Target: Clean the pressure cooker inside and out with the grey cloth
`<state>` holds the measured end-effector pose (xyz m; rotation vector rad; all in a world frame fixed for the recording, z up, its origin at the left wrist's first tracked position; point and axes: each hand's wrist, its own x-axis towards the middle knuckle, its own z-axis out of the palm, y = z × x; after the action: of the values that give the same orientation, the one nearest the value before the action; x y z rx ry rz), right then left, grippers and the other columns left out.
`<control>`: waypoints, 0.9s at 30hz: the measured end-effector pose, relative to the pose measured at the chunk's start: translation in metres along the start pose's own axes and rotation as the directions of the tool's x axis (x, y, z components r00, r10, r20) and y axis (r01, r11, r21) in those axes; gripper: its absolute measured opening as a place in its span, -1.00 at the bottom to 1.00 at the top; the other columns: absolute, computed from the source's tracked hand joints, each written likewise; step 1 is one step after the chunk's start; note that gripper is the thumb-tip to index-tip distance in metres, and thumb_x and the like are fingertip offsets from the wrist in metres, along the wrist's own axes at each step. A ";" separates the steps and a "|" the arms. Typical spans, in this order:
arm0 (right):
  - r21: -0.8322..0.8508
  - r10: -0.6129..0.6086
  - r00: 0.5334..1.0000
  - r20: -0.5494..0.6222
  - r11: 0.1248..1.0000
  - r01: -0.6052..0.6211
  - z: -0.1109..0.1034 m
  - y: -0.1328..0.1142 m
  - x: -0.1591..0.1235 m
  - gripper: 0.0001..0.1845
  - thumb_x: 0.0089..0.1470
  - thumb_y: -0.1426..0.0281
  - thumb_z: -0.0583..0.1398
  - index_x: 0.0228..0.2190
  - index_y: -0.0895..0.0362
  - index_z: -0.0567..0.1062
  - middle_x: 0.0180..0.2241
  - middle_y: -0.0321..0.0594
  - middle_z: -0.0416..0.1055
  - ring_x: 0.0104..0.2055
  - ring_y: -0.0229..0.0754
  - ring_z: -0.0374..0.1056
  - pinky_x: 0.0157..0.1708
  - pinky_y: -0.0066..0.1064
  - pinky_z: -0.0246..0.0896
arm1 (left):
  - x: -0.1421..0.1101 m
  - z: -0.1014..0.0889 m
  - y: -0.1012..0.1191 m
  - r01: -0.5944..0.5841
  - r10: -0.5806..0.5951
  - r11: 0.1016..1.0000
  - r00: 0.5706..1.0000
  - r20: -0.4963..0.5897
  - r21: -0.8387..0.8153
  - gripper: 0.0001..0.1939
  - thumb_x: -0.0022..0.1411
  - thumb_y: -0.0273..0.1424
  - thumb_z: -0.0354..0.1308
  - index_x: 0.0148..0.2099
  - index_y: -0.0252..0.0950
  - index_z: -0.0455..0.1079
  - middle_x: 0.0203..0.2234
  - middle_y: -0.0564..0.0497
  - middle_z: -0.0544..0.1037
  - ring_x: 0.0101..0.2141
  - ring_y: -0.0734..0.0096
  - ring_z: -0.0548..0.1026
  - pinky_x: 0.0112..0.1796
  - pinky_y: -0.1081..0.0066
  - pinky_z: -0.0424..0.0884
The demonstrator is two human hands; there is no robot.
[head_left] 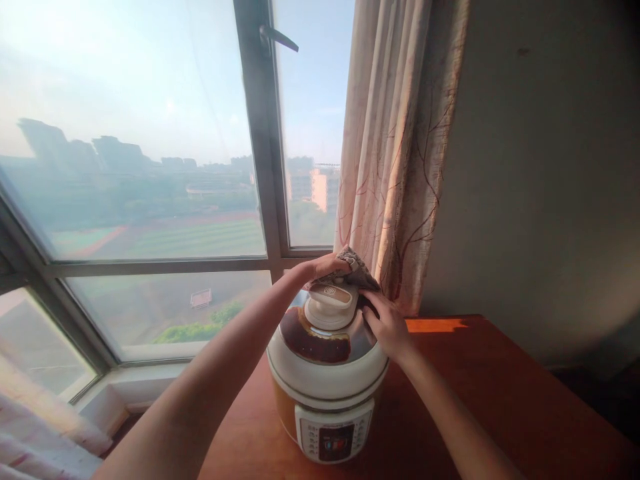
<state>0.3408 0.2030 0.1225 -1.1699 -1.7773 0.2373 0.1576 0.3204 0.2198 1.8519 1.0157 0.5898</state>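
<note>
Cooker [327,375] at bottom centre, lid [317,345] on, contents hidden. Left hand [327,266] grasping cloth [361,272] behind lid handle [330,295]; right hand [390,325] at lid's right side, beside cloth, can't tell if gripping it. Wooden table [450,380] underneath; window [150,133] upper left, curtain [395,133] upper centre, wall [540,167] right. Tabletop extends right of cooker to slanting edge, lower right.

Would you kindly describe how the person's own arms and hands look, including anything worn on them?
The left hand and right hand are both bare, without gloves. The left forearm and right forearm show no sleeves, watch or bracelet. Finer details, such as nails, are too small to tell.
</note>
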 end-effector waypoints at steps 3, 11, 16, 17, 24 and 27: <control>0.018 -0.003 1.000 -0.014 1.000 0.003 0.001 0.000 0.000 -0.55 0.16 0.37 0.04 0.03 0.09 0.52 0.09 -0.07 0.49 0.16 0.02 0.37 0.20 -0.05 0.21 | -0.001 -0.004 -0.011 -0.001 0.004 0.998 0.999 -0.041 0.061 -0.59 -0.03 -0.20 0.17 -0.20 -0.39 0.49 -0.31 -0.10 0.57 -0.29 0.18 0.47 -0.20 0.24 0.41; 0.008 0.000 1.000 -0.016 1.000 0.001 0.003 0.001 0.001 -0.54 0.13 0.41 0.04 0.03 0.12 0.52 0.08 -0.07 0.50 0.16 -0.02 0.37 0.21 -0.09 0.20 | -0.001 -0.008 -0.023 0.030 -0.006 0.982 0.992 -0.128 0.187 -0.59 0.01 -0.18 0.11 -0.20 -0.39 0.49 -0.32 -0.10 0.57 -0.29 0.15 0.46 -0.23 0.26 0.40; -0.014 0.012 1.000 0.004 1.000 -0.012 0.002 0.000 0.002 -0.55 0.13 0.41 0.04 0.01 0.12 0.53 0.07 -0.07 0.50 0.14 0.00 0.39 0.19 -0.08 0.22 | -0.018 -0.020 -0.036 0.057 -0.009 0.968 0.981 -0.194 0.244 -0.67 0.01 -0.20 0.12 -0.29 -0.35 0.50 -0.39 -0.07 0.57 -0.30 0.11 0.48 -0.27 0.28 0.40; -0.015 0.012 1.000 0.007 1.000 -0.011 0.002 0.000 0.002 -0.55 0.13 0.41 0.04 0.00 0.12 0.53 0.07 -0.08 0.50 0.14 0.01 0.39 0.20 -0.08 0.22 | -0.024 -0.023 -0.040 0.062 -0.008 0.966 0.978 -0.208 0.253 -0.68 0.00 -0.20 0.14 -0.31 -0.35 0.51 -0.40 -0.07 0.58 -0.29 0.10 0.48 -0.26 0.28 0.41; -0.011 0.050 0.999 -0.014 0.999 -0.050 0.007 0.006 0.002 -0.48 0.12 0.39 0.06 0.11 0.14 0.45 0.12 -0.04 0.46 0.19 0.01 0.36 0.23 -0.04 0.19 | -0.075 -0.029 -0.053 0.005 0.074 0.962 0.958 -0.277 0.273 -0.59 0.04 -0.16 0.15 -0.20 -0.37 0.56 -0.31 -0.10 0.63 -0.12 -0.04 0.51 -0.12 0.22 0.44; 0.010 0.038 0.999 -0.007 0.999 -0.038 0.008 0.007 0.002 -0.46 0.11 0.40 0.06 0.13 0.14 0.42 0.14 -0.04 0.45 0.20 0.00 0.35 0.23 -0.04 0.19 | -0.095 -0.026 -0.051 -0.065 0.141 0.959 0.954 -0.265 0.275 -0.57 0.04 -0.16 0.16 -0.15 -0.35 0.56 -0.22 -0.11 0.64 -0.04 -0.03 0.49 -0.04 0.22 0.41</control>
<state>0.3381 0.2109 0.1153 -1.1967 -1.7467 0.2642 0.0662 0.2654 0.1885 2.1056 1.2378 0.8349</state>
